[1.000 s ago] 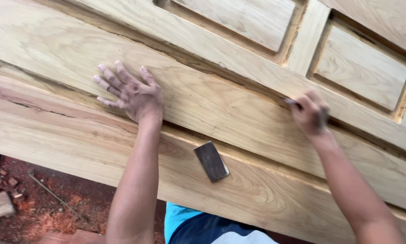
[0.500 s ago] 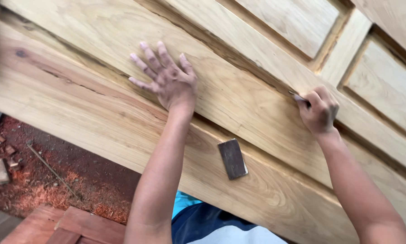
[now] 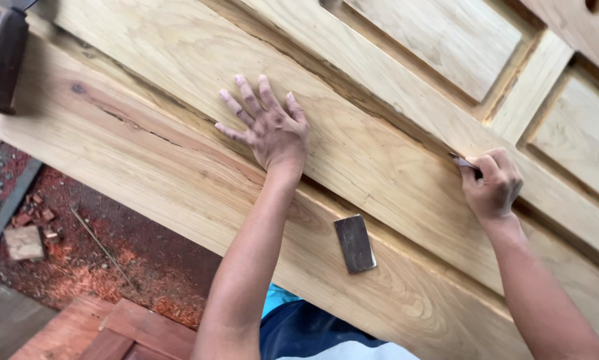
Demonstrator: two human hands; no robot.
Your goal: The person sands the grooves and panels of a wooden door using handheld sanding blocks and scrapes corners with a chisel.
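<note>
here my right hand (image 3: 491, 185) has its grip closed on a small blade-like tool (image 3: 462, 161), the tip pressed into the dark groove along the pale wooden door (image 3: 179, 53) lying across the surface. my left hand (image 3: 269, 127) lies flat on the door's rail, fingers spread, gripping nothing. a small dark rectangular block (image 3: 355, 243) rests on the wood between my arms. a dark handle (image 3: 1, 60) sits at the far left, reddish sawdust (image 3: 79, 267) on the floor below

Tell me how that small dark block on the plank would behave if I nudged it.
The block looks flat and rectangular, so it would probably slide, not roll. Lying on its broad face on the plank, it seems unlikely to tip. It is small, so likely light.
</note>
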